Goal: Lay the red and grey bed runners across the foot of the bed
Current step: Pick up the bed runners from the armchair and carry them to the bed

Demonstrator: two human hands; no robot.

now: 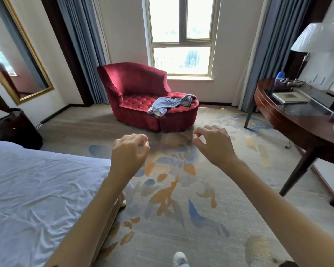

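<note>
While both my hands hang empty over the carpet (181, 218) at mid-frame, the cloth I take for the runners (172, 105) lies well ahead, draped on the seat of the red chaise (143, 101) at upper centre. My left hand (128, 154) has its fingers curled loosely inward, gripping nothing; my right hand (214, 145) is the same, thumb and forefinger nearly meeting but with no fabric between them. What shows on the chaise is a rumpled grey-blue heap; I cannot tell whether a red runner sits with it, since the upholstery is red too.

That heap lies straight ahead and slightly right, its long axis running from lower left to upper right across the seat, so I judge the right hand nearer to it. The bed (37, 189) fills the lower left, its white cover bare, and its edge sits just beside my left forearm. Nothing is laid yet; fetching the cloth comes first, then turning back left toward the bed.
</note>
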